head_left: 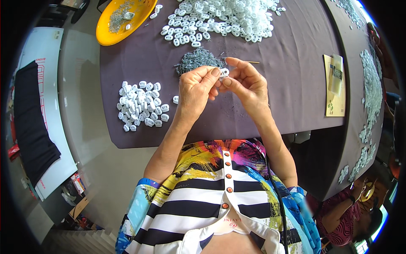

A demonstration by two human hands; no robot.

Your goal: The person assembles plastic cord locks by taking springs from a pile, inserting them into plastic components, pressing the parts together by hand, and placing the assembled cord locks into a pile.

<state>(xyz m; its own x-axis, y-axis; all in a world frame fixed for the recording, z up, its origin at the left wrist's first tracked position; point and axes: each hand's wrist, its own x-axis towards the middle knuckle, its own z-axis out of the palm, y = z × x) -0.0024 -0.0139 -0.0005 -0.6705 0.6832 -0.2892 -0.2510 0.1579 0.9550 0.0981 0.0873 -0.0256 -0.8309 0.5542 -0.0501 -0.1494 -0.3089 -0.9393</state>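
A small white oval plastic piece with two holes (224, 73) is held up over the table, in front of my chest. The thumb and fingers of my left hand (195, 89) pinch its left side. My right hand (250, 88) is closed on the same piece from the right, with thumb and index finger at its edge. Whether a tiny part sits between the fingertips is too small to tell. Just beyond my hands lies a heap of small grey screw-like pins (198, 58). One loose white piece (175, 100) rests beside my left wrist.
Left of my left forearm is a pile of white pieces (141, 105). A larger white heap (228, 19) covers the far table. A yellow dish (101, 36) with small metal parts stands far left, a tan notepad (335, 108) at right. Another person's arm (344, 207) shows at lower right.
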